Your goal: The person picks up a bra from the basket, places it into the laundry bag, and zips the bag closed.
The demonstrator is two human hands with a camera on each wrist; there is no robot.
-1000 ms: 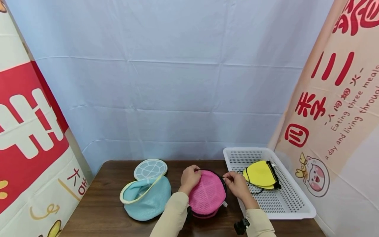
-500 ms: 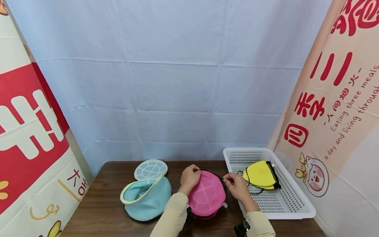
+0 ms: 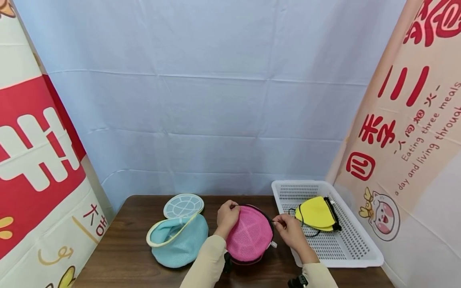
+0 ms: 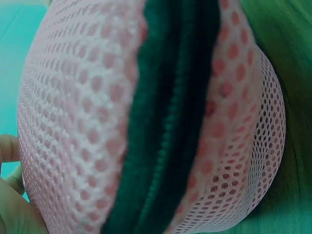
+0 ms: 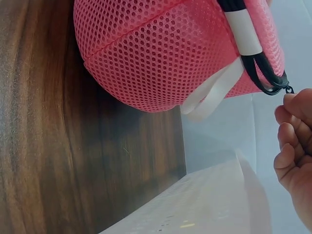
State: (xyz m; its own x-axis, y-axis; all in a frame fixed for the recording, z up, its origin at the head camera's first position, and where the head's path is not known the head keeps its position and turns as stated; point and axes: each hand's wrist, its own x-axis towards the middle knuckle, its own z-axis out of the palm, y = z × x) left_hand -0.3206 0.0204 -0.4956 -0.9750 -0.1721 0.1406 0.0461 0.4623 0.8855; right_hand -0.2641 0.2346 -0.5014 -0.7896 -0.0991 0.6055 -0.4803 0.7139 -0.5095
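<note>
A pink mesh laundry bag (image 3: 250, 236) with a black zipper (image 4: 163, 117) round its rim stands on the table between my hands. My left hand (image 3: 227, 219) holds the bag's far left edge; part of its thumb and fingers shows at the side of the mesh in the left wrist view. At the right rim my right hand (image 3: 291, 233) pinches the small dark zipper pull (image 5: 289, 90) between thumb and forefinger, its other fingers curled. Near that end of the zipper, a white fabric loop (image 5: 214, 90) sticks out from the bag.
On the left of the brown table (image 3: 119, 248) lies a blue mesh bag (image 3: 189, 246) with a yellow rim, its round lid (image 3: 183, 205) folded back. To the right, a white perforated basket (image 3: 374, 259) holds a yellow pouch (image 3: 315, 213) with black cord.
My left hand has shifted slightly left with the bag's edge. My right hand has moved a little right and down, still pinching the zipper pull.
</note>
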